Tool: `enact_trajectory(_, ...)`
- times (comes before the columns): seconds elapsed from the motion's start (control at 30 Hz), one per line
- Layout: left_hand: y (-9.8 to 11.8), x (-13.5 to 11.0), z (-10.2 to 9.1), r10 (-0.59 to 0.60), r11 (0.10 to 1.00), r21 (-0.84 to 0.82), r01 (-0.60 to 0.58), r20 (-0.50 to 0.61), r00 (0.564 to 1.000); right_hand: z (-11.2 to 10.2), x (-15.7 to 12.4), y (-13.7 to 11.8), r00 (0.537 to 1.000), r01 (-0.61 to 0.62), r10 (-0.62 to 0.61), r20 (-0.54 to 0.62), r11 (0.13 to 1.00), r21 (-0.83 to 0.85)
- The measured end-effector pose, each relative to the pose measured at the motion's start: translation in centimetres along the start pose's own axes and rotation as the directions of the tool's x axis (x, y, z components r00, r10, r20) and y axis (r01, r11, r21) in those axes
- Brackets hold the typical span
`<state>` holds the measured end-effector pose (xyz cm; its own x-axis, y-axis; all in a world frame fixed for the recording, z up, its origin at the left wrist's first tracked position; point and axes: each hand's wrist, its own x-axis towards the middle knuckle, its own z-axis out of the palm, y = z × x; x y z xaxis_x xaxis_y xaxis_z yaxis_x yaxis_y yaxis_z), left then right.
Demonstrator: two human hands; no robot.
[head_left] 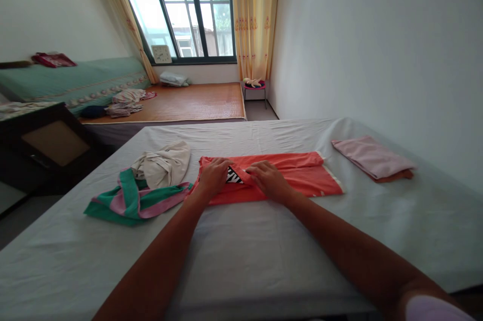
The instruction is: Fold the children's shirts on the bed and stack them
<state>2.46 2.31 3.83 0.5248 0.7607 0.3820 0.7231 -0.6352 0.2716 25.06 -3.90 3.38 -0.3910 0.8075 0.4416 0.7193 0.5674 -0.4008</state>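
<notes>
A coral-orange T-shirt [302, 177] lies in a long folded strip across the white sheet, with a black-and-white print [234, 175] showing near its middle. My left hand [215, 176] is closed on the cloth at the left part of the strip, fingertips beside the print. Just right of the print, my right hand [268, 180] pinches a fold of the same shirt. Left of the shirt are a crumpled green-and-pink cloth [132, 197] and a cream cloth [169, 162]. At the right lies a folded pale pink garment [372, 156] with an orange-brown piece under it.
The white-sheeted bed [256, 260] fills the foreground. Beyond it stands another bed with a brown mat [196, 102], holding clothes [126, 102]. A dark cabinet [49, 145] is at the left, a pink stool [255, 85] near the curtain, and a white wall [377, 49] at the right.
</notes>
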Motion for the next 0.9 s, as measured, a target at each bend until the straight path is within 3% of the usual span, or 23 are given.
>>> enact_trajectory(0.1,0.8,-0.2,1.2,0.086,0.996,-0.013,-0.085,0.154,0.984,1.0,-0.4,-0.9,0.976,0.162,-0.152,0.158,0.985,-0.051)
enact_trajectory(0.23,0.2,-0.7,2.4,0.005,0.994,0.105,-0.036,0.285,0.959,2.0,-1.2,-0.3,0.945,0.149,-0.125,0.302,0.987,-0.058)
enact_trajectory(0.53,-0.5,-0.8,2.4,-0.088,0.976,0.217,0.033,0.250,0.964,0.8,-1.1,-0.7,0.957,0.144,-0.125,0.262,0.988,-0.054)
enact_trajectory(0.7,-0.3,-0.9,2.5,-0.077,0.976,0.215,0.028,0.220,0.972,1.3,-0.5,0.3,0.997,0.005,0.004,0.075,0.992,-0.128)
enact_trajectory(0.8,-0.3,-0.9,2.5,-0.084,0.975,0.219,0.036,0.217,0.972,1.6,-0.7,2.6,0.978,-0.136,0.165,0.124,0.967,-0.217)
enact_trajectory(0.9,-0.3,-0.9,2.5,-0.086,0.976,0.216,0.038,0.216,0.973,0.9,-1.3,5.1,0.925,-0.262,0.323,0.199,0.923,-0.280)
